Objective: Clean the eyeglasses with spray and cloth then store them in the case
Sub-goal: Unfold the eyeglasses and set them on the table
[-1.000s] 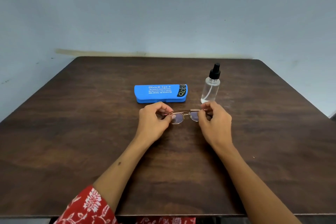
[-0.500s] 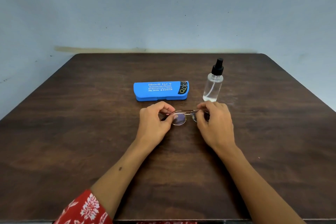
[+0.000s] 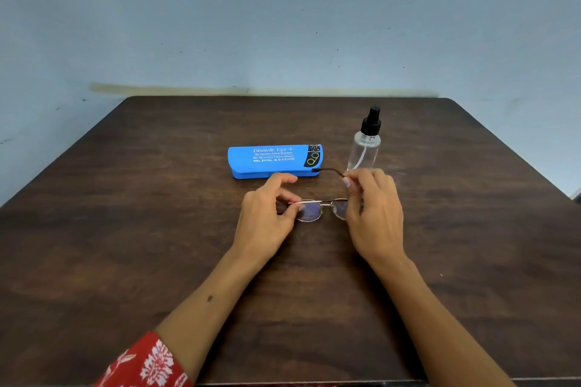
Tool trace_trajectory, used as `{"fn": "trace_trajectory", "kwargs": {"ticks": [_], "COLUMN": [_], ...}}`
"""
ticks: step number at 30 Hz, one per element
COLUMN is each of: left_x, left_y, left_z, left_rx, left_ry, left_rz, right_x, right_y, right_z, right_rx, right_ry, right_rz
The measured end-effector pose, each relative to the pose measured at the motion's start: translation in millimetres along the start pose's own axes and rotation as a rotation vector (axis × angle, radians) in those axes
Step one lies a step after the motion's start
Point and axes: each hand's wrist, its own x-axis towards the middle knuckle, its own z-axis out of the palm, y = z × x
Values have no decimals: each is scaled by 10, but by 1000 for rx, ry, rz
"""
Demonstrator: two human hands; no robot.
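While both hands work over a dark wooden table [image 3: 125,229], the glasses [image 3: 317,209] sit between them near the table's middle, lenses toward the viewer. The left hand [image 3: 267,223] pinches the frame's left end with thumb and fingers. The right hand [image 3: 374,214] pinches one thin temple arm, which points out toward the blue case [image 3: 273,162]. The case lies shut just behind the hands, with a clear spray bottle [image 3: 364,143] upright at its right. No cloth is in view. The glasses look light, thin and easily bent, with smudge-prone lenses, so they are probably best held by the rim ends or the bridge, never the glass.
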Motion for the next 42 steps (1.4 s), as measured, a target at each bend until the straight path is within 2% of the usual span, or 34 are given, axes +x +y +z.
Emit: {"fn": "trace_trajectory", "kwargs": {"ticks": [6,14,17,25,31,42], "left_x": [-10,-31,-45,-81,-74,-102], "left_y": [-3,78,136,190,289,191], "left_z": [15,81,100,133,103,80], "left_rx": [277,440,521,542,552,149], "left_ry": [-69,-67,-47,-49,-138,27], "left_rz": [267,395,378,283,150,110], "right_x": [59,96,114,120,149,114], "right_y": [75,104,94,44,61,139], "right_z": [-62,-107,-137,-175,-223,-156], "right_rx": [171,306,335,413,473,325], "right_ry": [206,239,244,281,273,309], "right_rz": [232,369,392,401,415,379]}}
